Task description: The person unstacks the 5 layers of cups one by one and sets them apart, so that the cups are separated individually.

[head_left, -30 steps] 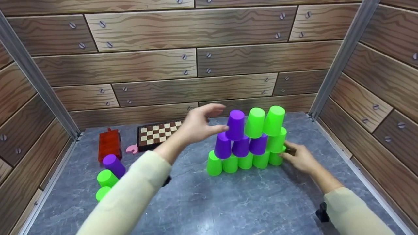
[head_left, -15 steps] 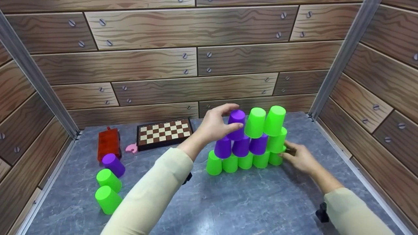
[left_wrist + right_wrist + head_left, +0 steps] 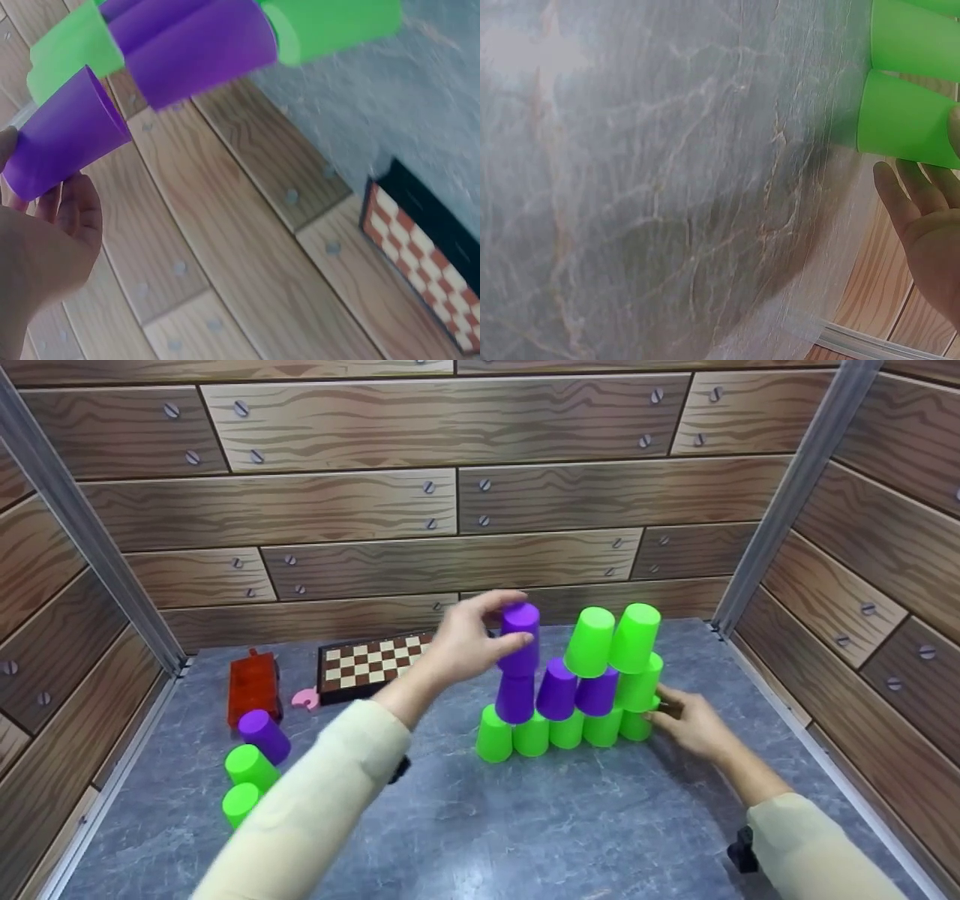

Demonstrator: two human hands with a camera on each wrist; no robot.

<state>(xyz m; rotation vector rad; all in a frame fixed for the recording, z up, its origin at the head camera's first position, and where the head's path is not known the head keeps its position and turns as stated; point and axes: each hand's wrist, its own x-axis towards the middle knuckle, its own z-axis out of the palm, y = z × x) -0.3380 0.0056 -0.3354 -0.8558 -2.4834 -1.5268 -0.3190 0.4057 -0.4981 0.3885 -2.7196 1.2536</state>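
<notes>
A pyramid of upturned cups (image 3: 577, 690) stands on the grey table (image 3: 525, 825), with green cups along the bottom, purple ones (image 3: 556, 688) above and two green cups (image 3: 611, 639) on top. My left hand (image 3: 469, 641) grips a purple cup (image 3: 520, 637) just above the stack's left side. In the left wrist view the same purple cup (image 3: 64, 142) sits in my fingers (image 3: 71, 214). My right hand (image 3: 686, 721) rests with straight fingers against the green cup (image 3: 636, 725) at the right end of the bottom row. That hand (image 3: 930, 225) and green cup (image 3: 907, 124) also show in the right wrist view.
A chessboard (image 3: 371, 661), a red box (image 3: 253, 688) and a small pink piece (image 3: 304, 700) lie at the back left. A loose purple cup (image 3: 264, 735) and two green cups (image 3: 249, 767) lie near the left edge. Wood-patterned walls (image 3: 450, 510) enclose the table.
My left hand closed round the top purple cup and lifted it up and to the left, off the pyramid. The right hand stayed where it was.
</notes>
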